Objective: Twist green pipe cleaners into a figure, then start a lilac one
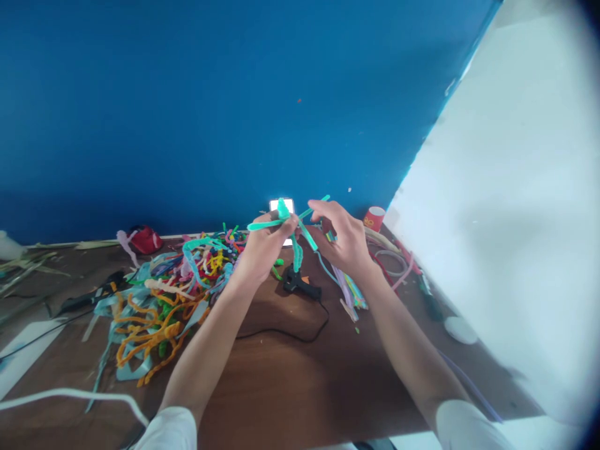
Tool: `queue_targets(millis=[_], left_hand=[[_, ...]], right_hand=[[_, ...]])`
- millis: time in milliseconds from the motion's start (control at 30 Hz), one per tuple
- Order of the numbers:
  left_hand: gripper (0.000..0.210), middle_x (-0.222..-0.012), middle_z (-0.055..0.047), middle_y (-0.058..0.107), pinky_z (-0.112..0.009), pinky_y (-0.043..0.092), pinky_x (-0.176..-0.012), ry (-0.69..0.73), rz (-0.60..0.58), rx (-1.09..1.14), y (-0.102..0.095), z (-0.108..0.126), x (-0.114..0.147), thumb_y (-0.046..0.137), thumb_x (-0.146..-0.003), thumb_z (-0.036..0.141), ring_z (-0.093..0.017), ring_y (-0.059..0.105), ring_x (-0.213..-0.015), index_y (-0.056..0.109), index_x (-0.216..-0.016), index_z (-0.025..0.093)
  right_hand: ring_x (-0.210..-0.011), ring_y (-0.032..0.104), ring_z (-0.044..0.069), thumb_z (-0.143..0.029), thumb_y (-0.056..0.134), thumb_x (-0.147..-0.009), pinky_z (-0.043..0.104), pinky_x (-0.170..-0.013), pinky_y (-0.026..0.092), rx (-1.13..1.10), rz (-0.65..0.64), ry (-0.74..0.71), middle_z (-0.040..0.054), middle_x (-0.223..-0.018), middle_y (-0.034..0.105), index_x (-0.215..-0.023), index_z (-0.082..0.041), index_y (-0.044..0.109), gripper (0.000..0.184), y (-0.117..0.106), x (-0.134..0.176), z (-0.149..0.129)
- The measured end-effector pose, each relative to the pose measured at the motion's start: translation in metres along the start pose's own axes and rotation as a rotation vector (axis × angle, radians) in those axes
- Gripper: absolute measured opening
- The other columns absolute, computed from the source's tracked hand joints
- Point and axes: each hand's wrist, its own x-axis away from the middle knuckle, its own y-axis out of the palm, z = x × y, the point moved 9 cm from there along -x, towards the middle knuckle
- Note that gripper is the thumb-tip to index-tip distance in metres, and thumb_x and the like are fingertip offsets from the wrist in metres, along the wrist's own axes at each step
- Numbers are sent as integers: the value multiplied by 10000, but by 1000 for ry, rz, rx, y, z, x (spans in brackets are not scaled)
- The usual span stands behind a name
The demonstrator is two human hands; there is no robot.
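Your left hand (262, 253) pinches the teal piece (283, 210) between thumb and fingers, up in front of the phone (290, 205). Your right hand (345, 237) is close by at 3 o'clock from it, fingers curved, index and thumb tips apart; I can't tell whether they grip one of its strips. Taking the piece as the clock's centre, you have the glue gun (302, 285) at 6 o'clock on the table (281, 387), a heap of coloured stems (150, 337) at 8, a pale bundle (347, 290) near 4 and the red cup (374, 219) at 3.
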Motion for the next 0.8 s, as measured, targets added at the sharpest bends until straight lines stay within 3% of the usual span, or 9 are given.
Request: queue_targets(millis=[100,233,333,500,633,800], left_hand=[[241,-811,-24,669,-251,476,-698,-10,-10,2,2,2,1,735,-788,389,-131,599,-750,683,-862,166],[208,-792,-30,654,-256,444,-647,75,-56,-162,5,13,3,674,-845,369,-130,562,-698,674,-882,164],[136,-804,-33,631,-272,441,-695,244,-63,-427,10,28,7,594,-897,299,-141,551,-730,637,-857,176],[108,-975,-75,634,-298,439,-824,568,-42,-728,26,52,21,508,-923,200,-176,570,-913,601,-870,192],[113,-961,-67,651,-290,455,-802,500,-66,-645,25,48,16,521,-928,228,-174,595,-903,627,-900,197],[145,-803,-37,658,-271,440,-660,298,-10,-492,5,30,5,606,-893,319,-156,590,-740,661,-860,189]], right_hand=[[-951,616,205,-204,500,-965,334,-790,482,85,-52,-78,91,-1058,662,-1237,-259,571,286,4,1,-4],[-830,573,193,-215,502,-960,312,-709,426,181,-42,-29,72,-883,635,-950,-212,631,130,5,-1,-2],[-692,493,154,-254,511,-953,290,-625,351,100,-3,150,28,-735,551,-755,-195,556,212,6,-2,8],[-567,351,100,-405,538,-938,254,-538,282,-489,-36,574,-42,-606,387,-671,-191,476,348,25,9,33],[-571,349,94,-468,604,-890,251,-522,267,-586,-2,659,-43,-608,403,-666,-179,517,376,25,11,37],[-572,402,100,-384,588,-919,256,-528,292,-428,-66,529,-31,-617,480,-732,-169,620,286,19,4,28]])
